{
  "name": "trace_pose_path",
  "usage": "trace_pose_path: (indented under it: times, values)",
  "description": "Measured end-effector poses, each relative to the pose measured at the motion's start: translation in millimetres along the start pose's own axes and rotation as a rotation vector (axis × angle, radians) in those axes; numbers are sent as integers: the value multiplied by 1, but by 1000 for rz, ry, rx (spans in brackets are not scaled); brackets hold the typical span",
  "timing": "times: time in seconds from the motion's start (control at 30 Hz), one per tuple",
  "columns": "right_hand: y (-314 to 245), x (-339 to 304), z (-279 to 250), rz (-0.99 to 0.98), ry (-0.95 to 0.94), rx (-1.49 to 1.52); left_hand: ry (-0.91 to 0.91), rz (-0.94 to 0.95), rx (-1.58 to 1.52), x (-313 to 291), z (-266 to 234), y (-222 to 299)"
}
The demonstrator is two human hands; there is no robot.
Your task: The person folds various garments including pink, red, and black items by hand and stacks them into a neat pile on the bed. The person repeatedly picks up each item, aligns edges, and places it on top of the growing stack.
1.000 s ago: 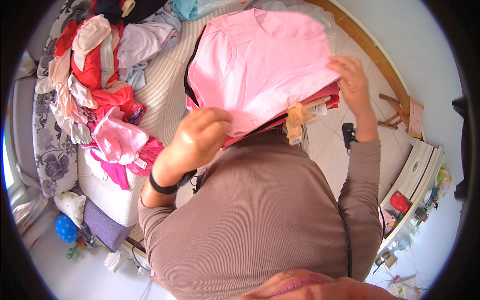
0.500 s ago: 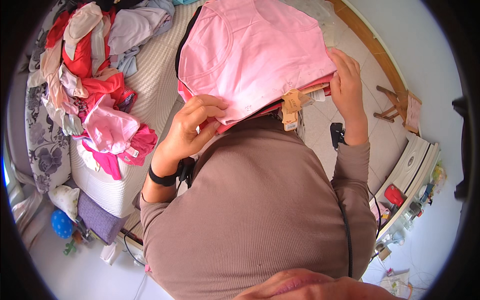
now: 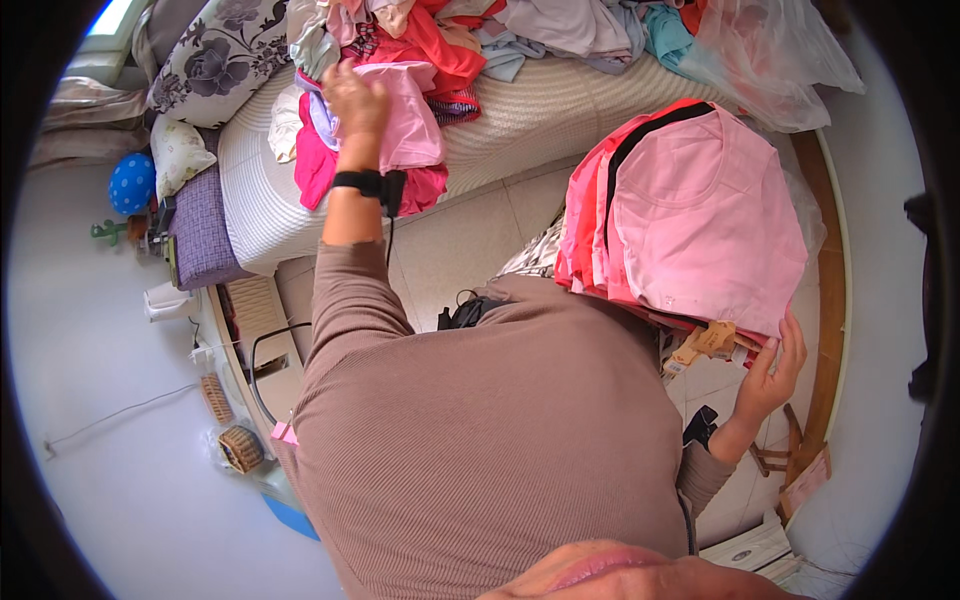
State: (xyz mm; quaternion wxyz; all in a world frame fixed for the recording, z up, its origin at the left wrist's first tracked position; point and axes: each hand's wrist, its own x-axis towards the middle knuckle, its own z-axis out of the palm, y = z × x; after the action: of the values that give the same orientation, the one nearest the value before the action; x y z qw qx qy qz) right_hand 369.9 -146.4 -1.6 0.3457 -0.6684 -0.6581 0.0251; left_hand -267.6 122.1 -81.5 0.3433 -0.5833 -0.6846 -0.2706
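Fabric (image 3: 500, 450) of a ribbed brown top fills the space closest in, across the person's chest and both arms. Off to one side, the right hand (image 3: 772, 378) has thumb and fingers closed on the near corner of a stack of pink and red garments (image 3: 700, 220). That stack sits in front of the person's right side, pale pink uppermost, with a black layer showing along its left. Tan card tags (image 3: 714, 338) stick out from its near edge.

Farther out, a black wristband (image 3: 362, 183) circles the left wrist, which stretches toward a white-covered sofa (image 3: 560, 135). Over there the left hand (image 3: 357, 105) is at a pale pink garment (image 3: 405, 120), on the near side of a loose heap of clothes (image 3: 440, 50); its fingers look bent, though I can't tell whether they have hold of anything. Past it stands a grey-flowered cushion (image 3: 222, 65). Beyond the stack, a clear plastic bag (image 3: 780, 70) slumps beside turquoise cloth (image 3: 667, 42).
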Motion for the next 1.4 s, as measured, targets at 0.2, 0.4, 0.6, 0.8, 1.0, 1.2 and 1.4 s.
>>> trace_pose_path:
  times: [0.2, 0.4, 0.6, 0.8, 1.0, 1.2, 1.4]
  values:
    - [-2, 6, -1, -27, 24, 39, -824, -559, -148, 5, -2, -66]
    - [-25, 30, -2, -2, -49, 222, -747, -696, -1332, 66, -118, 4]
    - [-87, 81, 15, -412, -128, 233, -660, 111, -1471, 113, -235, 96]
    - [-122, 111, 38, -459, -221, 463, -954, 709, -2206, 98, -243, 176]
    - [-110, 95, 50, -191, -456, 783, -1241, 1116, -2023, 77, -244, 203]
    - [-88, 92, 35, 165, -774, 1172, -1339, 1243, -2010, 79, -251, 221]
    - [-88, 85, 23, -221, -1003, 840, -1113, 1100, -2030, 83, -255, 220]
